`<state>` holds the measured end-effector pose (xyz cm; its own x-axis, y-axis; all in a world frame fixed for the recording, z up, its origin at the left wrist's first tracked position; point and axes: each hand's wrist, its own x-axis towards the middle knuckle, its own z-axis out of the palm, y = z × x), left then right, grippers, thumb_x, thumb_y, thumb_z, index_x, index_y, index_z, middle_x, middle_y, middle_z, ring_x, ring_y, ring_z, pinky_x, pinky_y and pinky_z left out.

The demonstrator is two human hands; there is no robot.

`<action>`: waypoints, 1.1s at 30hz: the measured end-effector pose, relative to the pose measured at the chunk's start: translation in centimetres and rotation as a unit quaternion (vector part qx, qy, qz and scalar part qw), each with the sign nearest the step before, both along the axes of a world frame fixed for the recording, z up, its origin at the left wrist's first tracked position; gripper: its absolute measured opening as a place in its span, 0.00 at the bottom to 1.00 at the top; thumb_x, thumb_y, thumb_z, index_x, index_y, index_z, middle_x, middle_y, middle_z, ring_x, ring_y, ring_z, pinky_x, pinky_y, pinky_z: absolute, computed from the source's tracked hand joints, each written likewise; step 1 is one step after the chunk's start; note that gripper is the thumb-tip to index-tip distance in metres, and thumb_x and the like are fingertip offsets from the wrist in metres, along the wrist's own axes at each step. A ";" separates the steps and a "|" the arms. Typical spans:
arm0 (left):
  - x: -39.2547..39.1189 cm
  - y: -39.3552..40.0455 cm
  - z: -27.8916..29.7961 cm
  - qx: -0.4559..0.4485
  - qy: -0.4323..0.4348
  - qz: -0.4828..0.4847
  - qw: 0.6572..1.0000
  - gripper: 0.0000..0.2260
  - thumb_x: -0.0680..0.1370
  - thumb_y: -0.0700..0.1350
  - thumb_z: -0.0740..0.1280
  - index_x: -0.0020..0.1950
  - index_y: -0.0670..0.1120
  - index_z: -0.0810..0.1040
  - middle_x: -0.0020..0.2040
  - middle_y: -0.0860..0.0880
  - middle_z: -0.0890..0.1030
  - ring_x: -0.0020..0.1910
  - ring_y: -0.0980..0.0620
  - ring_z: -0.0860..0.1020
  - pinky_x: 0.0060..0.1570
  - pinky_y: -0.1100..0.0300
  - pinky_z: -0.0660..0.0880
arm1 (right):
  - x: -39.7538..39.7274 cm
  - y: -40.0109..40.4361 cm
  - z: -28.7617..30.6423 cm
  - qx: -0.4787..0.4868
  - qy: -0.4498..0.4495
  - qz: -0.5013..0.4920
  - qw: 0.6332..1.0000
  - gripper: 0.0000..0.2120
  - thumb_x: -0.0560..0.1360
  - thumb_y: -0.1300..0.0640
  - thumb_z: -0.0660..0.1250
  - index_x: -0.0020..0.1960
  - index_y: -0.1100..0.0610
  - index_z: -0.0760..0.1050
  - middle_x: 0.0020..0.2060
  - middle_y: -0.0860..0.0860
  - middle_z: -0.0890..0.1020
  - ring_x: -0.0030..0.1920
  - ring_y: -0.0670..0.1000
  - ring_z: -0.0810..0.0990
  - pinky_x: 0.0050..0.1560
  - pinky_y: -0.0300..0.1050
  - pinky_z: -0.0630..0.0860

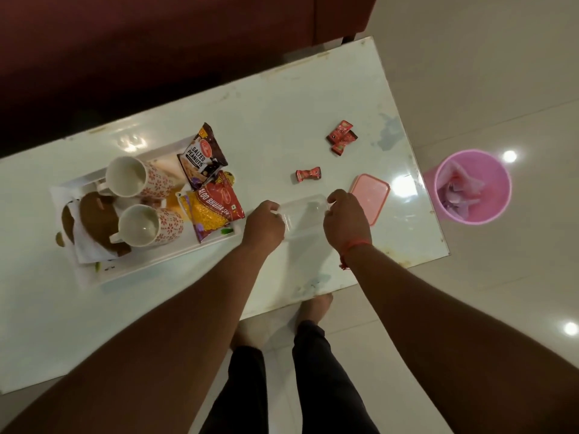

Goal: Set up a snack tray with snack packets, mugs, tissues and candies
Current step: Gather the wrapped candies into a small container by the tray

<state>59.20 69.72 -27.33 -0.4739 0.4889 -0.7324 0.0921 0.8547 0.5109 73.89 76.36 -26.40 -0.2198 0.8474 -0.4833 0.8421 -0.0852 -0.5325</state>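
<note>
Near the desk's [282, 126] front edge, we grasp a clear box [302, 220] with both grips, left hand [264, 225] and right hand [346, 219]. Candies [341, 137] lie beyond; the tray [150, 264] sits left with mugs [127, 177] and snack packets [216, 211].

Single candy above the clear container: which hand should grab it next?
Probably right. Both hands grip the clear container, but the right hand sits nearer the single candy and the candy pile; the left hand is beside the tray.
</note>
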 end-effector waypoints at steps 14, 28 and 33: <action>-2.2 1.2 -0.9 0.023 0.057 0.053 0.997 0.13 0.76 0.36 0.61 0.59 0.42 0.76 0.59 0.41 0.79 0.56 0.40 0.80 0.51 0.45 0.81 | -5.7 13.4 -1.5 0.062 -0.118 0.452 0.882 0.16 0.74 0.53 0.69 0.61 0.52 0.75 0.57 0.56 0.75 0.59 0.60 0.75 0.60 0.54 0.73; -5.1 4.0 0.6 0.027 0.179 -0.060 0.982 0.16 0.78 0.37 0.60 0.64 0.41 0.76 0.63 0.41 0.79 0.62 0.42 0.77 0.57 0.54 0.74 | -4.6 11.8 -2.4 0.108 -0.051 0.153 0.981 0.10 0.76 0.59 0.61 0.53 0.60 0.78 0.51 0.60 0.81 0.53 0.60 0.78 0.50 0.48 0.74; -5.3 4.1 0.8 0.013 0.184 -0.074 0.980 0.16 0.78 0.37 0.60 0.65 0.41 0.75 0.63 0.42 0.79 0.63 0.42 0.76 0.57 0.53 0.75 | -5.3 10.8 -3.4 0.090 -0.105 0.305 0.942 0.19 0.75 0.55 0.67 0.64 0.56 0.70 0.61 0.62 0.69 0.56 0.65 0.75 0.55 0.55 0.76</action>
<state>53.89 73.80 -26.48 -0.6256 0.5887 -0.5119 0.3968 0.8051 0.4410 68.57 87.20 -29.84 -0.6080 0.6665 -0.4313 0.7936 0.5248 -0.3078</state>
